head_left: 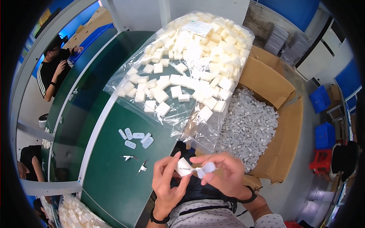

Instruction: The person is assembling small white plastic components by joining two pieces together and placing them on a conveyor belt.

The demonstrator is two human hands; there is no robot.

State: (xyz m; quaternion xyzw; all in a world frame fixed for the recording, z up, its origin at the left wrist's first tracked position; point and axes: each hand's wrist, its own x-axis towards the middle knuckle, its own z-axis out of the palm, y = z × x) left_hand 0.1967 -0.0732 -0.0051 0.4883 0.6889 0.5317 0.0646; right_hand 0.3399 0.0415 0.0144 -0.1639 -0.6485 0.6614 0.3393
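Observation:
Close to my body, my left hand point(165, 186) pinches a cream-white block point(183, 167) between thumb and fingers. My right hand point(230, 175) grips a pale blue, rounded flat piece point(207, 169) right beside it. A thin, wire-like part spans the short gap between the two; exactly how it joins them is too small to tell. On the green table, left of my hands, lie several pale blue oblong pieces point(138, 135). Nearer to me are two small white parts with thin leads, one point(129, 157) lying crosswise and another point(142, 168) slanted.
A large clear bag point(182, 125) full of cream blocks spreads over the table point(110, 163). Right of it stands an open cardboard box point(291, 144) with many small whitish parts. Another bag point(78, 212) sits lower left. A co-worker point(57, 72) is beyond the white frame.

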